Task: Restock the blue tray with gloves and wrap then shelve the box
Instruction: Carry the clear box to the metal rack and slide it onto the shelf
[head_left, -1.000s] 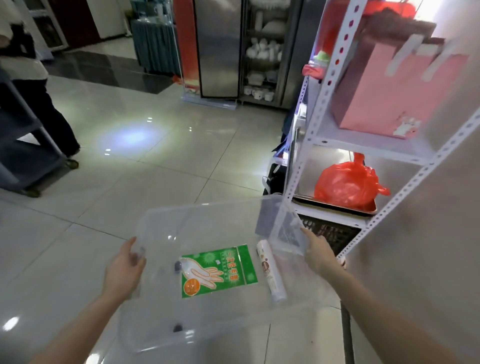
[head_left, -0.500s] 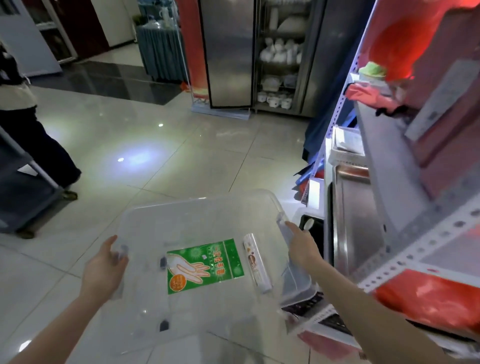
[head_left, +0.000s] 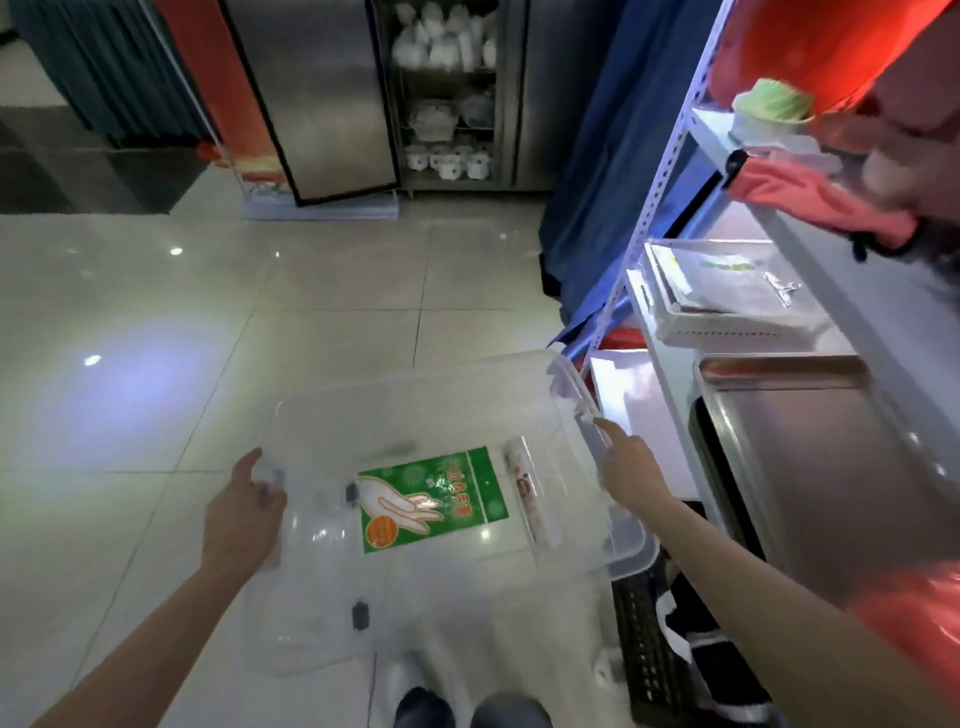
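Head view: the clear plastic box (head_left: 447, 514) is being carried at waist height, and against a second ago the white metal shelving (head_left: 670, 171) is sitting closer and more side-on, with the box's right edge now just beside the shelf post; a judgement: the person is closing in to shelve the box, not yet sliding it in. Left hand (head_left: 241, 512) is curling around the box's left rim, fingers closed on the wall. Right hand (head_left: 631, 475) is holding the right rim, index finger stretched forward along it, the rest of the grip hidden behind the plastic. Count inside the box: one green glove packet (head_left: 434, 499) lying flat mid-floor, one roll of wrap (head_left: 524, 496) just right of the packet. Right of the box, on the shelving: one steel tray (head_left: 810, 447), one flat white container (head_left: 727, 291) above it. No blue tray is showing, so whether restocking is done I cannot tell.
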